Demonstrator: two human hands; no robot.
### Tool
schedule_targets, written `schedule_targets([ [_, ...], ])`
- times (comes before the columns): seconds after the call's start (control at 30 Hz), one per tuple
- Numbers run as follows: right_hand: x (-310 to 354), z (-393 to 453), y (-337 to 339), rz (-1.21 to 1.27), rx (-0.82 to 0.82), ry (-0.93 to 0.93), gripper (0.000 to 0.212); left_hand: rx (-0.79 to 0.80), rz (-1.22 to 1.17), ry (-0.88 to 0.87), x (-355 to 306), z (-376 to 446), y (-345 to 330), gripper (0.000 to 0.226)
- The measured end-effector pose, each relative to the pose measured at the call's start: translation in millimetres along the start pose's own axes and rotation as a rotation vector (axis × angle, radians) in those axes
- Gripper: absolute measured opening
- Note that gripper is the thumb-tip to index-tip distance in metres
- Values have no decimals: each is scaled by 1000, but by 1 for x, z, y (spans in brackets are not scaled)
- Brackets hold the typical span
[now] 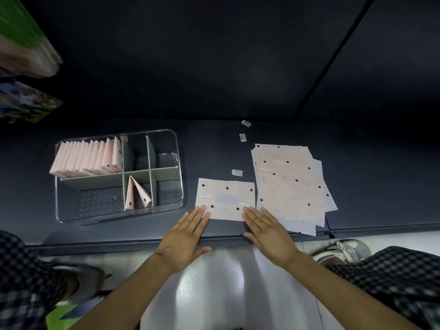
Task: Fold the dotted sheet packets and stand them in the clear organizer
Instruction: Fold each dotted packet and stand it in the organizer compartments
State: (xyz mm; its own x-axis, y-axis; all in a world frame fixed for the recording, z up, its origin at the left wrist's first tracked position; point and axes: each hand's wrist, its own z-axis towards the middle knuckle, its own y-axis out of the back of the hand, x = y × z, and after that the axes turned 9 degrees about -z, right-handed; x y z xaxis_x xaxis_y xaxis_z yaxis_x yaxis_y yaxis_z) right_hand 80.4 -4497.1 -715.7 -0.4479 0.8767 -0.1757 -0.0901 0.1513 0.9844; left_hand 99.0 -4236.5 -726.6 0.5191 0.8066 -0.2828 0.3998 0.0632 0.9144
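- Two hands, left hand [184, 236] and right hand [267, 232], fingers straight, press one dotted sheet packet [225, 198] flat on the tabletop [214, 151], beside the clear organizer [177, 148].
- Risk: uneven pressure may skew the fold.

Small labels [242, 137] (three) on table [357, 163].

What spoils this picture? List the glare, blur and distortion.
Head view: wide-angle bend curves the shelf edge; bright glare on the floor; green stack at upper left is blurred; back wall falls dark; the flat sheet under both hands stays sharp.
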Motion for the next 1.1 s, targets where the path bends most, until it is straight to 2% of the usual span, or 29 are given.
schedule_targets([
  [0.13,-6,17,5,22,-178,12,26,-71,-104,27,-5,4,4,78],
  [0.3,-10,35,15,-145,-192,85,29,-202,-163,84,-13,14,16,63],
  [0.4,-14,41,23,7,-132,24,24,-306,-229,83,-17,20,24,51],
  [0.5,-26,35,27,303,89,-12,4,-400,-261,111,-17,23,26,33],
  [0.53,-30,32,27,402,165,-45,6,-403,-283,145,-17,23,26,26],
  [0.6,-37,27,25,606,218,-159,5,-410,-346,210,-16,24,24,17],
  [0.7,-40,28,18,827,256,-348,21,-444,-467,276,-19,26,24,14],
  [0.8,-39,41,13,930,241,-534,17,-435,-609,387,-24,31,26,14],
  [0.9,-41,57,7,966,256,-670,43,-509,-750,472,-31,34,31,24],
  [0.97,-42,66,5,922,292,-726,46,-609,-672,383,-41,33,31,41],
  [1.03,-42,72,2,859,325,-751,46,-660,-488,201,-54,32,28,53],
  [1.1,-41,76,0,824,345,-770,42,-557,-353,69,-64,34,21,56],
])
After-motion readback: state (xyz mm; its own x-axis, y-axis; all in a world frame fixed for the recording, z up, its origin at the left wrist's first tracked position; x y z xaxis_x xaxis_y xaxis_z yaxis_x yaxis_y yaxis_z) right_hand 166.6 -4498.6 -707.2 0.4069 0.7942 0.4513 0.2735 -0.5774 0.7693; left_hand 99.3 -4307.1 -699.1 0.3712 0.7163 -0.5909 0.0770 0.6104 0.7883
